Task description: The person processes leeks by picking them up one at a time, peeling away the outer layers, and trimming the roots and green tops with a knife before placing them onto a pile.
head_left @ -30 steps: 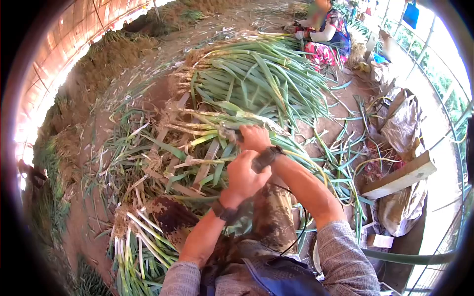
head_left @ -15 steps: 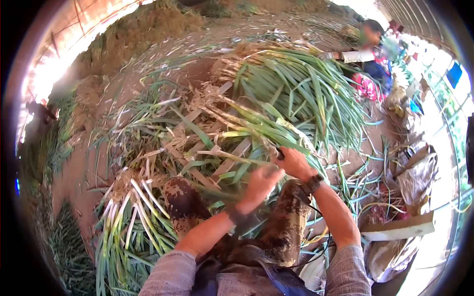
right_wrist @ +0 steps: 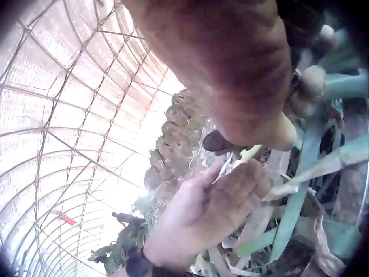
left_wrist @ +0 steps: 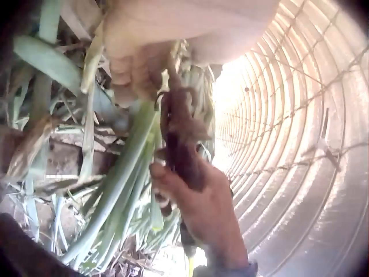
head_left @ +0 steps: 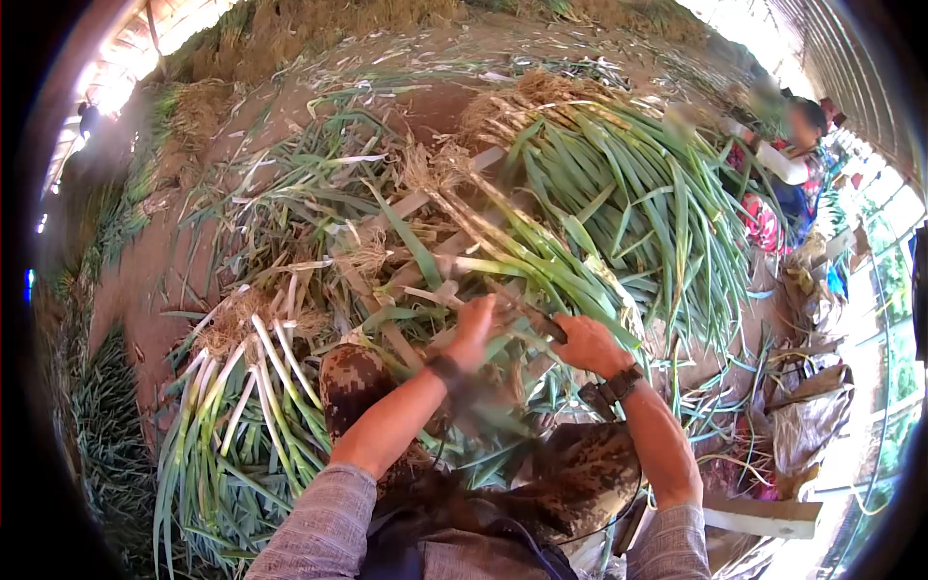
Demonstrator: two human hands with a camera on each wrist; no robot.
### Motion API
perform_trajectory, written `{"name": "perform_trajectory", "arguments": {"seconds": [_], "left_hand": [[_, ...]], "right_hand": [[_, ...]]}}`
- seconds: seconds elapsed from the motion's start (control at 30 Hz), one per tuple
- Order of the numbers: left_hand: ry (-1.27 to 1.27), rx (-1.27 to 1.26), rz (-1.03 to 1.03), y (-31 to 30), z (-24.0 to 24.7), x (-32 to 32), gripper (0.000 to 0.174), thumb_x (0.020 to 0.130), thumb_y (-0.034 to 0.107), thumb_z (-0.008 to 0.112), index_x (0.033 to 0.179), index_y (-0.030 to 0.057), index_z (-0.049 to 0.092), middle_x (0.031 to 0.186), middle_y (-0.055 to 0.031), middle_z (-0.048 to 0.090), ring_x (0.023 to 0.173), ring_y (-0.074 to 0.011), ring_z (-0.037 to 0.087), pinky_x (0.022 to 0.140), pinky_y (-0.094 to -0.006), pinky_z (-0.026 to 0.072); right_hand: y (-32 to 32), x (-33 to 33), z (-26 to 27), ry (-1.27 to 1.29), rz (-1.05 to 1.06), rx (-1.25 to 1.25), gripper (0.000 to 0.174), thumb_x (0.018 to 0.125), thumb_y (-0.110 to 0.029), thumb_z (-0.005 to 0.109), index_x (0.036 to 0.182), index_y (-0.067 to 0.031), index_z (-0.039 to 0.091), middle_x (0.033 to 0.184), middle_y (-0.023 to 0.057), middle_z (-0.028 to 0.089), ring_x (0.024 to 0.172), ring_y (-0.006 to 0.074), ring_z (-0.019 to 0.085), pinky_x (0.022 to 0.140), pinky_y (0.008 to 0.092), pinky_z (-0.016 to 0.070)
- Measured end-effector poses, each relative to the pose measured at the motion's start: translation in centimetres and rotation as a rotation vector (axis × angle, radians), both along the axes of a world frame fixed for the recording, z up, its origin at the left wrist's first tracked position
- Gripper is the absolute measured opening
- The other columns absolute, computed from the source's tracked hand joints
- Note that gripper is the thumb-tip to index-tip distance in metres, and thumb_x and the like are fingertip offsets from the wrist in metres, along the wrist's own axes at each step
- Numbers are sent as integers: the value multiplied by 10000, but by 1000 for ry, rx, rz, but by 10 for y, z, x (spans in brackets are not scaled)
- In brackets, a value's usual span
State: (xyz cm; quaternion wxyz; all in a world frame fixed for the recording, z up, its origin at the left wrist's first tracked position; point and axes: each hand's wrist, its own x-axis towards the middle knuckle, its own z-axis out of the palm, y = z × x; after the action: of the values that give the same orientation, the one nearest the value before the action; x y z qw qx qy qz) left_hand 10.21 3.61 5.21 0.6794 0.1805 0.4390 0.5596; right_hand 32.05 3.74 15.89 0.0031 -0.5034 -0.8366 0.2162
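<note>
A bundle of long green leeks (head_left: 522, 256) lies across my lap, with its roots pointing away from me. My left hand (head_left: 474, 329) grips one green stalk (left_wrist: 124, 167) of the bundle, fingers curled round it. Just to its right, my right hand (head_left: 590, 343) holds a dark, mud-coated knife (head_left: 543, 327) against the same stalks. In the left wrist view the knife (left_wrist: 179, 138) stands between my left hand (left_wrist: 138, 52) and my right hand (left_wrist: 204, 213). The right wrist view shows my right hand (right_wrist: 230, 75) close up, and below it my left hand (right_wrist: 207, 213) by a pale leaf strip (right_wrist: 248, 154).
A big heap of leeks (head_left: 628, 184) lies behind the bundle, and white-stemmed leeks (head_left: 246, 396) lie at my left knee (head_left: 353, 382). Stripped leaves litter the earth floor. Another person (head_left: 788, 164) sits at the far right. Sacks (head_left: 812, 425) and a plank (head_left: 764, 517) lie on my right.
My left hand has moved from behind my right wrist out to its left, onto the stalks. Both hands sit lower in the head view, which has swung to the left.
</note>
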Motion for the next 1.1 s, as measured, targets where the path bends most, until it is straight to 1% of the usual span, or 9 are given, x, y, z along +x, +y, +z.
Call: {"name": "perform_trajectory", "arguments": {"seconds": [0.07,0.13,0.3,0.33,0.53,0.7,0.83,0.93,1.1], "left_hand": [[8,-58,41,20,-34,-16,242,969,231,555,1117,40,565,983,-100,643,834,-209,671,706,-379,582],[18,-80,100,38,-34,-26,234,986,198,534,1137,26,484,1159,-171,605,1001,-313,663,820,-468,583],[-17,-122,175,73,-59,-35,292,992,244,534,1190,36,480,1137,-134,586,1000,-289,609,861,-482,541],[-73,-170,202,86,-79,-36,336,963,353,593,1124,58,571,952,-94,624,845,-248,649,752,-421,568],[-423,64,180,94,-111,-23,304,991,274,594,1194,49,565,1059,-81,556,960,-236,529,859,-445,495],[-224,136,365,85,-58,-25,401,979,318,615,1272,65,511,1159,-76,568,1010,-230,574,872,-435,521],[-5,203,586,76,28,-51,528,955,383,643,1343,67,478,1275,-80,530,1085,-216,559,877,-408,517],[287,320,871,82,84,-95,548,963,404,625,1349,54,458,1152,-68,578,966,-192,577,812,-371,528],[184,608,642,93,183,-159,370,973,407,617,1110,70,548,897,-22,553,788,-128,561,653,-316,505]], "right_hand": [[-1,-5,-10,45,-22,-7,335,802,-265,653,1034,-28,607,861,223,658,871,440,614,791,514,487],[0,-9,-16,130,-122,-88,368,797,-291,654,1079,-56,628,958,201,673,910,416,631,794,492,499],[3,-6,-28,199,-92,-210,396,797,-325,675,1109,-83,640,990,194,670,908,395,639,795,473,502],[2,-7,-31,175,-100,-177,392,799,-323,679,1115,-95,638,1002,189,674,923,391,643,797,472,505],[6,1,-16,238,-124,-160,438,808,-317,696,1188,-112,625,1018,179,692,966,375,657,849,453,523],[3,16,-6,385,-123,-1,461,819,-292,727,1146,11,611,996,243,678,959,381,662,841,444,526],[-7,24,15,449,-165,-8,463,817,-299,733,1139,9,607,983,251,673,934,389,666,818,465,520],[-16,32,17,500,-220,4,468,819,-296,728,1149,8,597,966,259,667,913,403,665,793,479,515],[-19,41,4,459,-235,145,447,840,-285,718,1197,-39,606,913,192,685,822,335,673,743,419,518]]}}
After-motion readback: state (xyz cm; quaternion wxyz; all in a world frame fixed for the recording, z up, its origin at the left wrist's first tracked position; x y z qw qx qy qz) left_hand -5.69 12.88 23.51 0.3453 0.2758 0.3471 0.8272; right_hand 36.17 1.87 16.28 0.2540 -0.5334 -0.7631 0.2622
